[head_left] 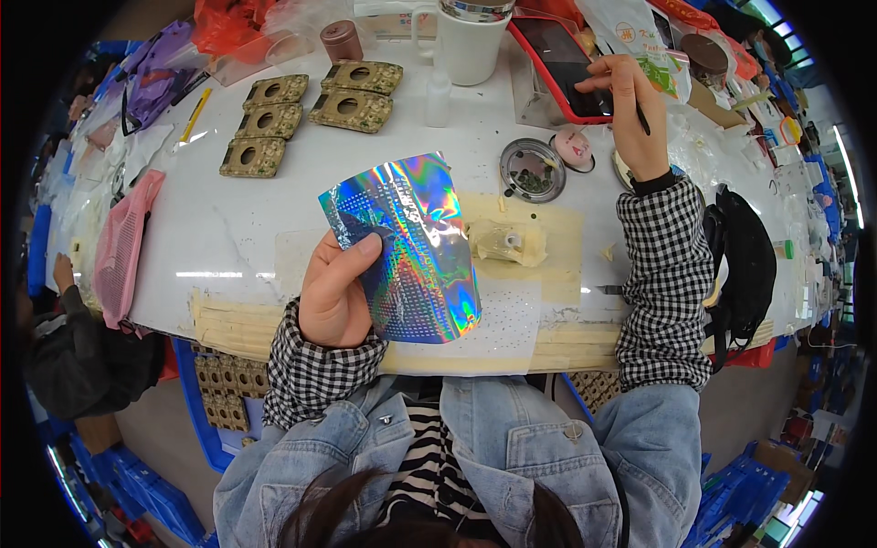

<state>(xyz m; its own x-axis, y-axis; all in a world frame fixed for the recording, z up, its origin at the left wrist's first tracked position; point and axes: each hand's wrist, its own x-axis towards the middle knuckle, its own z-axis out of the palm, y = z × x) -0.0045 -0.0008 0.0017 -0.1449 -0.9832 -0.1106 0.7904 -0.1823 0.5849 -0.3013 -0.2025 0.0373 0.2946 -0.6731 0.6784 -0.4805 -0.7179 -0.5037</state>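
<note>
My left hand [340, 290] grips a shiny holographic pouch [422, 274], thumb on its front, above the table's near edge. My right hand [632, 114] is over the phone in a red case [565, 68], its fingertips at the screen; whether they touch it I cannot tell. A thin dark pen-like tool [643, 121] sticks out of that hand. Beyond the pouch lies a small block wrapped in yellowish tape [508, 243]. Near it are a round clear dish [533, 170] with small dark bits and a pink round item [574, 148]. A white sheet with tiny dots [512, 315] lies partly behind the pouch.
Several camouflage-patterned cases [265, 121] lie at the back left. A white mug [470, 46] and a small clear bottle [438, 100] stand at the back. A pink mesh pouch [128, 247] lies left, a black bag [744, 265] right. Another person's hand [63, 272] shows far left.
</note>
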